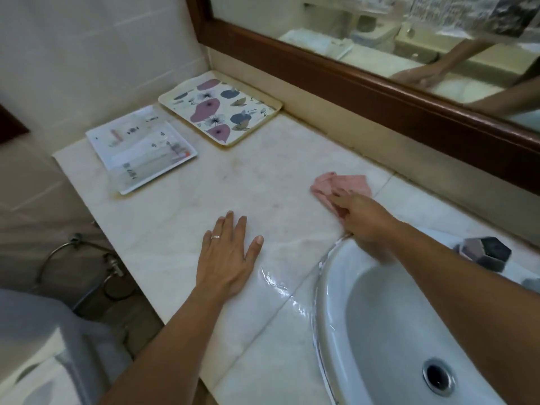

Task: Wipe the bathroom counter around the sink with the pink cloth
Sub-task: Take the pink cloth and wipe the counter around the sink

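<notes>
Pink cloth (342, 187) lies crumpled on the pale marble surface (248, 176), just behind the left rim of the white sink (380, 317) and near the strip of wall under the mirror (380, 48). The right hand (362, 220) presses down on the near edge of the cloth, fingers bent over the fabric; the grip is closed on the cloth, with most of the fabric bunched out beyond the fingertips. The heel of this hand sits at the sink's rim, and the forearm crosses over the basin.

Left of the sink, the left hand (228, 252) rests flat on the surface, palm down, fingers spread and straight, its grip open and holding nothing. A ring (215, 237) shows on one finger. Between this hand and the sink a wet, shiny streak (280, 287) lies across the surface, running along a seam toward the basin's rim.

Farther left of the sink, against the back wall, sits a flowered tray (220, 112). Beside it, closer to the surface's left end, is a white tray (140, 147) with flat packets in it; their print is too blurred to read. Behind the sink on the right stands a dark faceted object (488, 254), partly hidden by the right forearm. The drain (438, 377) shows at the bottom of the basin.
</notes>
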